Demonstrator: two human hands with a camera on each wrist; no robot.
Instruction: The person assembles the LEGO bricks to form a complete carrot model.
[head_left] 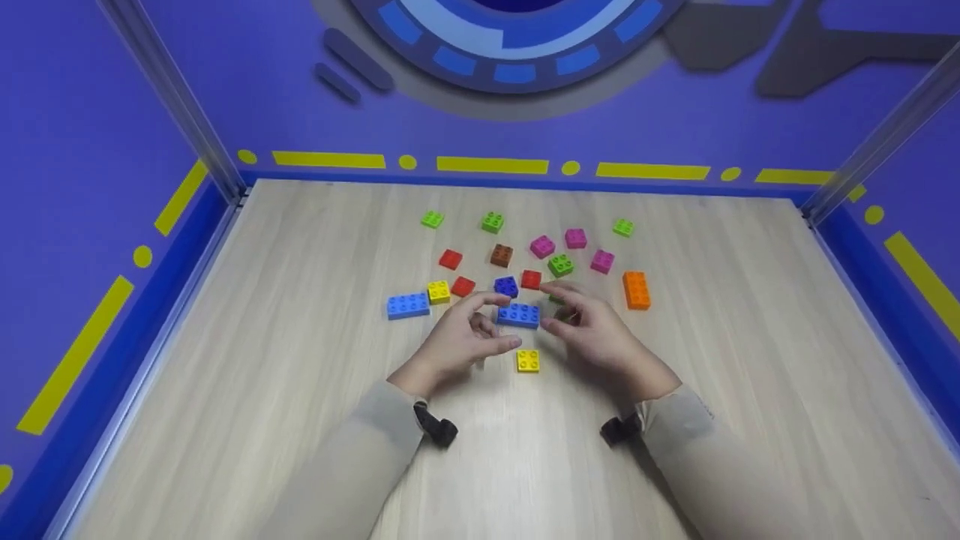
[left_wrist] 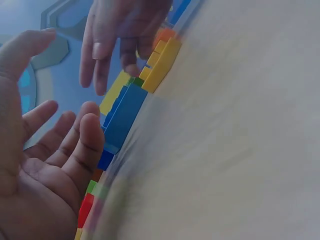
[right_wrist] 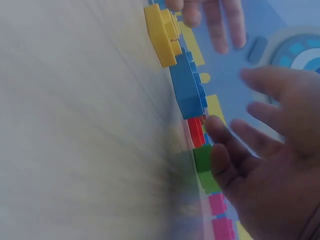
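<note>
A long blue building brick [head_left: 518, 316] lies studs up on the table between the two hands. To its left, my left hand [head_left: 459, 339] hovers with loosely bent fingers, thumb and fingers apart. My right hand [head_left: 596, 330] is just right of the brick, its fingers also spread and holding nothing. Both palms face each other in the wrist views, with the blue brick [left_wrist: 125, 119] beyond the fingertips. Nearer the person sits a square yellow brick [head_left: 528, 361]. A dark blue brick [head_left: 506, 286] and a red brick [head_left: 531, 280] lie just behind. The right hand mostly hides a green brick [right_wrist: 204, 167].
At the left are a lighter blue long brick [head_left: 408, 306] and a yellow brick [head_left: 439, 292]. An orange long brick [head_left: 636, 290] lies on the right. Red, brown [head_left: 502, 255], pink [head_left: 575, 238] and green bricks are scattered behind. Purple-blue panels enclose the wooden table [head_left: 300, 315].
</note>
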